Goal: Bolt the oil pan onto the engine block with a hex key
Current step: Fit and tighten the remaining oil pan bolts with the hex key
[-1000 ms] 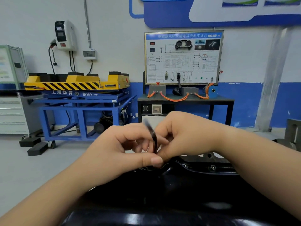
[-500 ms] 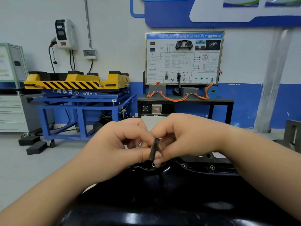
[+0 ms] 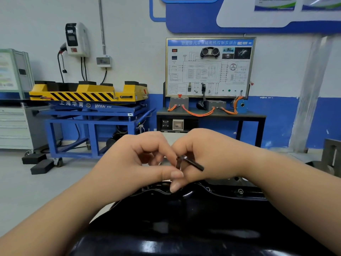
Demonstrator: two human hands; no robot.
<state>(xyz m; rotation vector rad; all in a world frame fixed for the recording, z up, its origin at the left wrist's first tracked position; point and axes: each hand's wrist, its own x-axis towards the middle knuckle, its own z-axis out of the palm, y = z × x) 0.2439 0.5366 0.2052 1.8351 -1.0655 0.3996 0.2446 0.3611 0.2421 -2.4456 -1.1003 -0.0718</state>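
The right hand point(image 3: 212, 156) pinched the small black L-shaped steel hex key point(image 3: 190, 163) at its bend, its handle leg jutting near and right, probably to serve as a crank. The left hand point(image 3: 134, 163) closed thumb and curled fingers on the upright leg, seemingly steadying its tip over a bolt hidden beneath them at the far rim of the glossy black oil pan point(image 3: 184, 218), which filled the near foreground.
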